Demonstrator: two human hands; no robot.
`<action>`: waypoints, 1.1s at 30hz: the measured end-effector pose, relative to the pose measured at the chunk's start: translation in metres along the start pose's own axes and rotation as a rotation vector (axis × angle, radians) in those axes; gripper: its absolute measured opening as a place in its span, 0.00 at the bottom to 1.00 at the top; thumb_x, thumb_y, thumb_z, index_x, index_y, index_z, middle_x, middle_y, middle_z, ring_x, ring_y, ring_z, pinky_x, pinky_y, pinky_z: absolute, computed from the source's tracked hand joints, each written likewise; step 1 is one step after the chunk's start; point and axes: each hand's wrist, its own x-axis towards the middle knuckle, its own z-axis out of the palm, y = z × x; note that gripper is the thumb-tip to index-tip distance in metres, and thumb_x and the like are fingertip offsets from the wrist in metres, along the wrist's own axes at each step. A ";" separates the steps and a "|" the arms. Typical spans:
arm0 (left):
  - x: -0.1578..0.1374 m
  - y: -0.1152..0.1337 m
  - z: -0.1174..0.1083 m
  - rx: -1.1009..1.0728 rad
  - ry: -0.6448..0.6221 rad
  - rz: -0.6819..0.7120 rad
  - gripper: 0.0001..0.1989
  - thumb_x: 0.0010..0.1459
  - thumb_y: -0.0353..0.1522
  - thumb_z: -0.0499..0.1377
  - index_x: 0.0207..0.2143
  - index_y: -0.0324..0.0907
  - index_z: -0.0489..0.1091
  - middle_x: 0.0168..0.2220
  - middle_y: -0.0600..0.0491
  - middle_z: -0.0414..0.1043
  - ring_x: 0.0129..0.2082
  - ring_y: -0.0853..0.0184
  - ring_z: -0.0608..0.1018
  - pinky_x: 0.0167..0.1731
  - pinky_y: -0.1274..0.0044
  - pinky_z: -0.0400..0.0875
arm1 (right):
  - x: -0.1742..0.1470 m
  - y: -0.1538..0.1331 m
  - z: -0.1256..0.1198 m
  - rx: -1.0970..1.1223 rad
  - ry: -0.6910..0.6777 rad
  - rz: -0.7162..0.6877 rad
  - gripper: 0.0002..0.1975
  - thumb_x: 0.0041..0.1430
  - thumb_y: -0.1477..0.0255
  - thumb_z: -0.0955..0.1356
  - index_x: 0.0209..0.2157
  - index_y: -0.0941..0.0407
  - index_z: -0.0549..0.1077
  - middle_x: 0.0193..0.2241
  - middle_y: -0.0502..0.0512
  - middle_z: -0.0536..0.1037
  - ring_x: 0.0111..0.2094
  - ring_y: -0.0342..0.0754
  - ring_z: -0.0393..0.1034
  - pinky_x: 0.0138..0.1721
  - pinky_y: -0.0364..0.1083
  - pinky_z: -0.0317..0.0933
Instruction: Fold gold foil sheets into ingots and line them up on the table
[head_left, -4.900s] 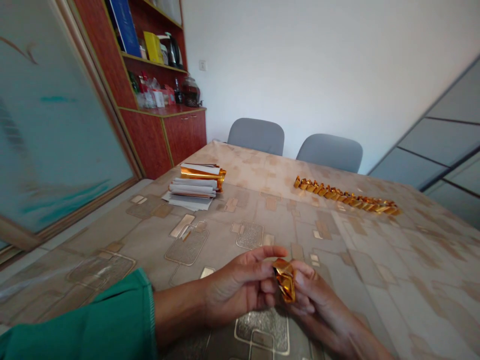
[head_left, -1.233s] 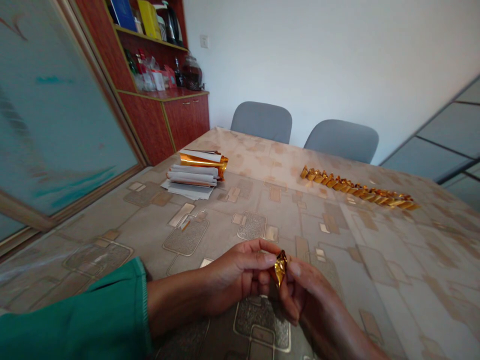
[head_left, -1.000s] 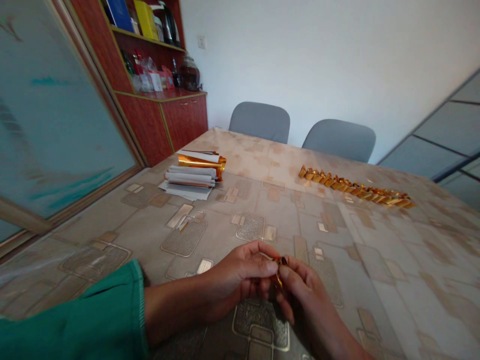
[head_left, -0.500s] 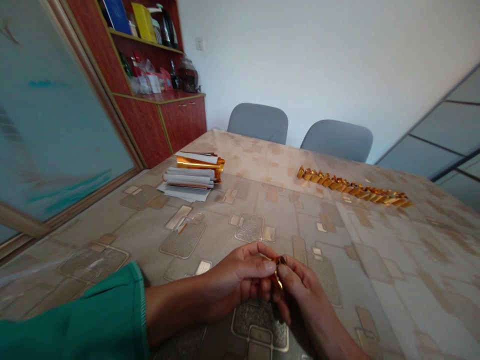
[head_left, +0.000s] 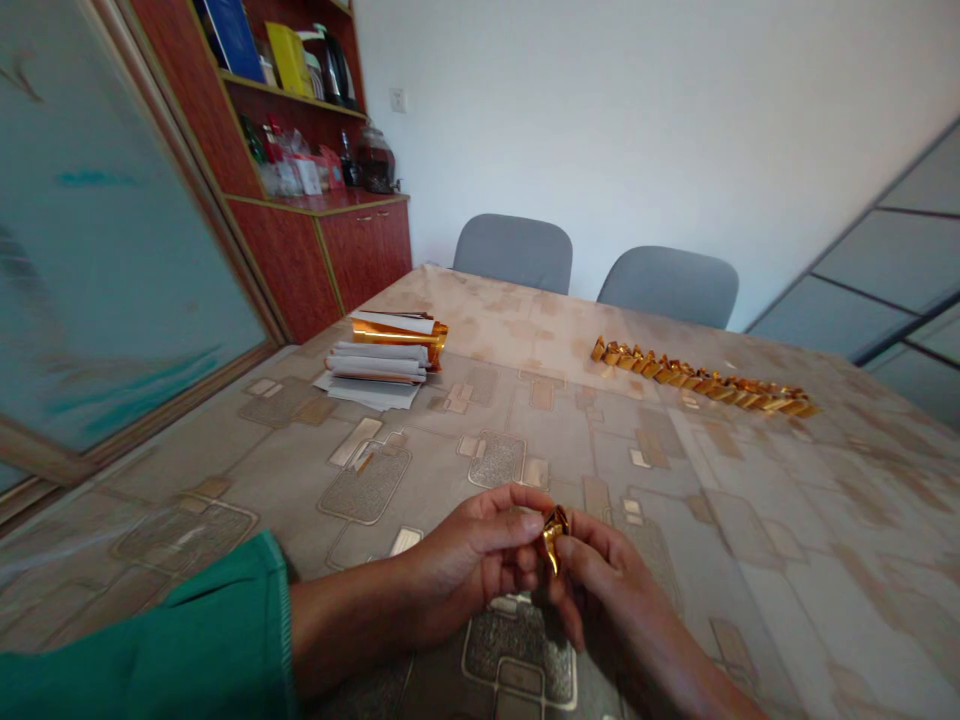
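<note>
A small folded piece of gold foil paper (head_left: 554, 538) is held up between my two hands, just above the table near its front. My left hand (head_left: 491, 545) pinches its left side between thumb and fingers. From the right, my right hand (head_left: 604, 565) grips it with the thumb pressed on its face. Part of the piece is hidden by my fingers. Farther off on the right lies a long row of folded gold pieces (head_left: 697, 382), set close together. At the back left are stacked gold and white paper sheets (head_left: 379, 362), some curled.
A patterned cloth covers the table (head_left: 435, 450). Two grey chairs (head_left: 514, 250) stand behind its far edge, against a white wall. To the left are a red-brown cabinet (head_left: 289, 250) with bottles and a kettle, and a frosted sliding door (head_left: 127, 230).
My fingers have shifted on the gold piece, and more of its shiny face shows between them. Both hands stay in nearly the same place. The view has tilted slightly.
</note>
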 end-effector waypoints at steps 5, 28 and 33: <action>-0.003 0.004 0.002 0.089 0.026 0.016 0.18 0.51 0.36 0.71 0.39 0.38 0.70 0.25 0.55 0.72 0.24 0.72 0.73 0.30 0.78 0.64 | 0.004 0.004 -0.001 -0.059 0.022 -0.001 0.20 0.59 0.55 0.70 0.28 0.57 0.70 0.18 0.47 0.73 0.11 0.34 0.57 0.14 0.37 0.48; 0.004 0.008 0.002 -0.121 0.091 0.111 0.24 0.44 0.32 0.76 0.44 0.43 0.75 0.34 0.54 0.75 0.30 0.74 0.74 0.33 0.81 0.67 | -0.012 -0.032 -0.010 -0.291 0.047 -0.251 0.33 0.58 0.51 0.70 0.60 0.53 0.66 0.37 0.58 0.79 0.31 0.49 0.74 0.32 0.49 0.69; 0.006 0.000 0.001 -0.134 0.136 0.143 0.24 0.42 0.30 0.76 0.42 0.41 0.73 0.36 0.53 0.74 0.30 0.74 0.73 0.38 0.78 0.69 | -0.005 -0.014 0.002 -0.447 0.201 -0.396 0.22 0.54 0.62 0.74 0.50 0.52 0.72 0.40 0.57 0.78 0.33 0.49 0.72 0.31 0.48 0.67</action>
